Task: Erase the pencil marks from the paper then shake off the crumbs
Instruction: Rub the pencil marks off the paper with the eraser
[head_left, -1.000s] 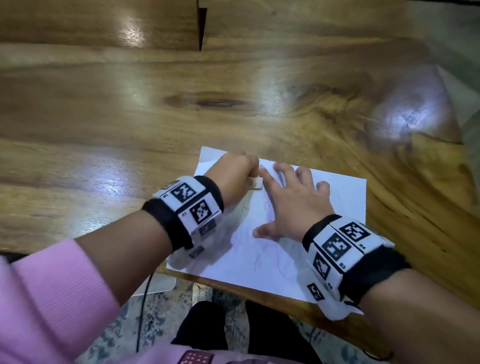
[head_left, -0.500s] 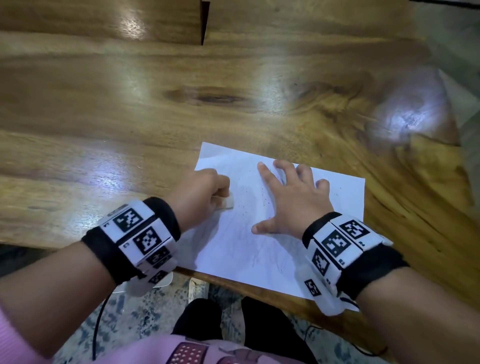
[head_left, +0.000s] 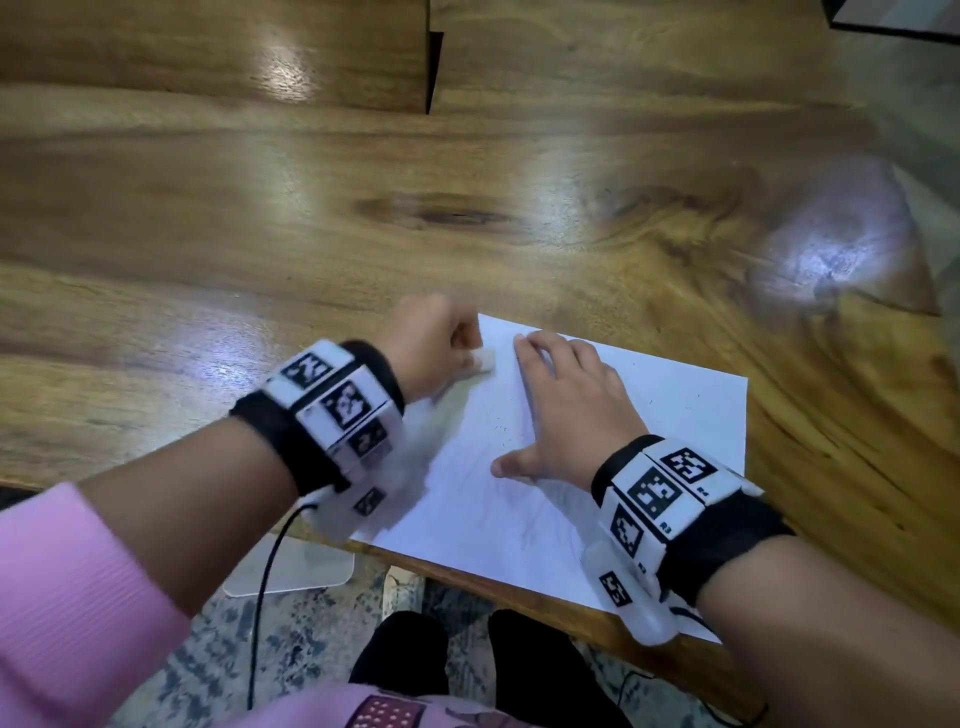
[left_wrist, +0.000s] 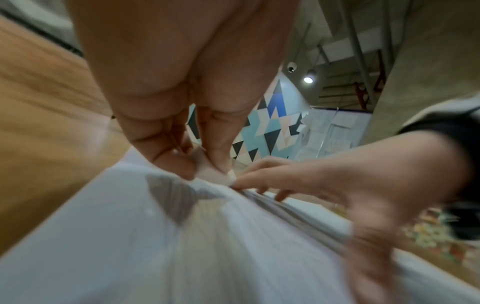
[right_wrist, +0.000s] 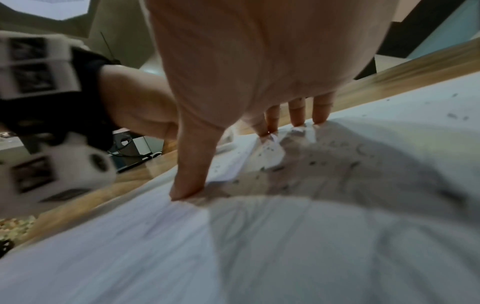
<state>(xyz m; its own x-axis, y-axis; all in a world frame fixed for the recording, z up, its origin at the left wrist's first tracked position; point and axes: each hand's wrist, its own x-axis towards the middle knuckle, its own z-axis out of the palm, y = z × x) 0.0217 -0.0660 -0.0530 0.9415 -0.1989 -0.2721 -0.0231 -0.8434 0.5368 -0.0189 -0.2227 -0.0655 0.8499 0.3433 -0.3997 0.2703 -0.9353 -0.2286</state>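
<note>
the paper (head_left: 597, 467) lies flat on the table (head_left: 467, 182), with its near edge hanging a little past the table's near edge. everything else sits relative to that sheet. the left hand (head_left: 431, 353) is at the paper's far left corner, fingers curled round a small white eraser (head_left: 483, 360) whose tip presses on the sheet; the left wrist view shows the same pinch, the eraser (left_wrist: 207, 166) caught between thumb and fingertips right on the paper (left_wrist: 155, 236). the right hand (head_left: 571, 410) lies spread and flat on the middle of the paper, fingers straight, gripping nothing, pinning the sheet down; its fingertips come close to the eraser.

as for progress, this looks like the middle of the erasing. faint grey pencil lines (head_left: 524, 519) can be made out on the near half of the paper, toward the table edge, so marks remain to be rubbed out. dark crumbs (head_left: 501, 428) lie scattered on the sheet beside the right hand, and the right wrist view shows more crumbs (right_wrist: 272, 162) under and around the right hand's fingers (right_wrist: 297, 113), which suggests a fair part of the far half has been worked over. how clean that far part is cannot be told, since both wrist views are blurred.

left to do, by my reading: rub out the near lines, then lift the paper and shake the crumbs off. the shake has not started, as the sheet is flat and pinned.
</note>
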